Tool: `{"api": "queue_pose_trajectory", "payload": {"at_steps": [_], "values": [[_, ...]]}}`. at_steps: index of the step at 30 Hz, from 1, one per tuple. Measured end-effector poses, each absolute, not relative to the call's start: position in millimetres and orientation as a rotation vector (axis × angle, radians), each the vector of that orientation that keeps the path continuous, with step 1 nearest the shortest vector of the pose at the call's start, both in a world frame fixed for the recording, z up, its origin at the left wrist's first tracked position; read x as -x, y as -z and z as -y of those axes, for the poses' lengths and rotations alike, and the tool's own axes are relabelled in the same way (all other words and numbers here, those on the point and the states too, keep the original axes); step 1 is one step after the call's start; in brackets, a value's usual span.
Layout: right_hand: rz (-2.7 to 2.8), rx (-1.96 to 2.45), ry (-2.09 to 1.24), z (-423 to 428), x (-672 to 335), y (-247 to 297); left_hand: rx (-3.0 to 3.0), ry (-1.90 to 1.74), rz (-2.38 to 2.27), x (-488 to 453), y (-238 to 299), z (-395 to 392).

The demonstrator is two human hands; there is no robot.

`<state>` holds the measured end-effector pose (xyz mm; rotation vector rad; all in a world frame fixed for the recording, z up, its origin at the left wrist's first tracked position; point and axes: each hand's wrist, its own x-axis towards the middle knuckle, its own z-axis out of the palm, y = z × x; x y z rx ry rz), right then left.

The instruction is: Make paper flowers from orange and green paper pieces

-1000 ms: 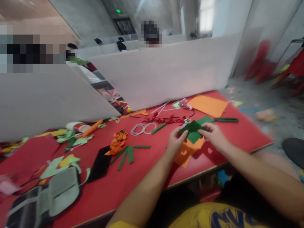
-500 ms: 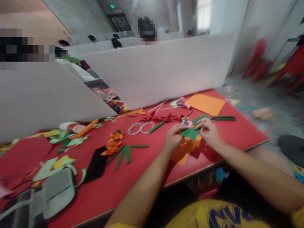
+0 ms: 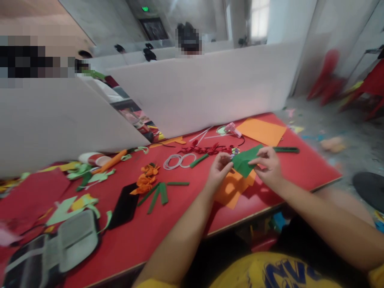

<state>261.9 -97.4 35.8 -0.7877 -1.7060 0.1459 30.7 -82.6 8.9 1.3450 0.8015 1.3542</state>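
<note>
A piece of dark green paper point(image 3: 243, 162) is held just above the red table point(image 3: 303, 170) between both hands. My left hand point(image 3: 219, 171) pinches its left edge. My right hand point(image 3: 268, 166) pinches its right side with thumb and fingers closed. Under the hands lie orange paper pieces point(image 3: 230, 191) with cut-out holes. A second green piece point(image 3: 257, 149) lies on the table right behind the held one.
An orange sheet point(image 3: 261, 131), a pink glue gun point(image 3: 231, 129), a dark green tool point(image 3: 285, 150), red paper curls point(image 3: 207, 149), white rings point(image 3: 179, 161), green strips point(image 3: 159, 194), orange paper flowers point(image 3: 146, 180), a black sheet point(image 3: 124, 206) and a grey case point(image 3: 72, 242) lie on the table. White dividers point(image 3: 204, 88) stand behind.
The green paper has been turned and shifted slightly between my fingers; both hands stay pinched on it above the orange pieces. The view has wobbled a little.
</note>
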Motion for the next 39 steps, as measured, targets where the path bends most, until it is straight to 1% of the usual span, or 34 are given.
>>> {"api": "queue_pose_trajectory", "payload": {"at_steps": [5,9,11,13,18,25,29,31,35,37,39], "values": [[1.799,0.73,-0.362,100.4,-261.8,-38.0,-1.394,-1.438,-0.861,-32.1,-11.4,84.4],[1.654,0.728,-0.738,103.2,-259.4,-39.5,-1.463,-1.506,-0.848,-29.8,-13.9,85.0],[1.508,0.773,-0.944,101.8,-257.5,-38.5,-1.498,-1.496,-0.823,-29.4,-14.6,85.4],[1.408,0.848,-1.082,98.6,-256.1,-36.9,-1.527,-1.464,-0.817,-29.1,-14.5,85.3],[1.29,0.989,-1.118,90.7,-257.8,-35.3,-1.506,-1.485,-0.931,-26.9,-15.3,82.2],[1.161,1.025,-1.198,89.1,-258.1,-35.2,-1.471,-1.541,-1.034,-24.0,-22.8,85.1],[1.238,1.033,-1.108,87.5,-262.4,-36.7,-1.475,-1.431,-1.104,-20.2,-21.5,83.6],[1.41,1.006,-0.914,88.1,-266.7,-41.1,-1.536,-1.431,-1.111,-17.7,-20.4,81.5],[1.724,0.851,-0.384,93.2,-273.0,-52.2,-1.635,-1.549,-1.054,-15.5,-19.3,79.5],[1.744,0.815,-0.245,96.0,-273.3,-54.4,-1.614,-1.566,-1.039,-16.3,-18.3,80.3],[1.732,0.811,-0.194,97.8,-272.7,-54.1,-1.559,-1.564,-1.053,-17.7,-17.0,82.2]]}}
